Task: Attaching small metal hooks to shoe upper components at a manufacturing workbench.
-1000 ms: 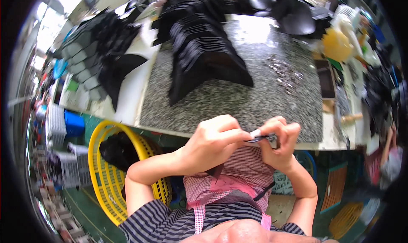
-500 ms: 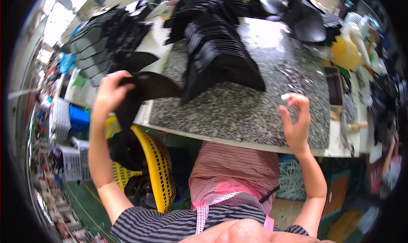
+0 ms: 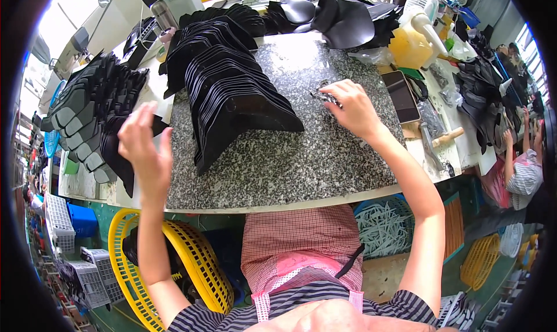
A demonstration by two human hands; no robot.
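Note:
My left hand (image 3: 145, 149) is raised beside the left pile of black cut pieces (image 3: 119, 137), fingers stretched and thumb apart, nothing held. A black piece lies just behind it. My right hand (image 3: 355, 108) is over the speckled stone slab (image 3: 278, 169), its thumb and fingertips brought together at a small heap of dark shiny bits (image 3: 319, 93). What is between those fingertips is too small to make out. Between my hands, a long row of overlapping black curved sheets (image 3: 232, 82) lies on the slab, its nearest sheet peaked like a roof.
Right of the slab are a dark flat tray (image 3: 400, 97), a hammer (image 3: 428, 146) and a yellow jug-like container (image 3: 409, 46). More black sheets (image 3: 345, 21) lie at the back. Below the table edge stand a yellow basket (image 3: 200, 262) and a bin of pale strips (image 3: 383, 230).
My left hand has let go of the black piece, which now lies on the left pile. My right hand has gone forward to the dark bits. The view has shifted to the right.

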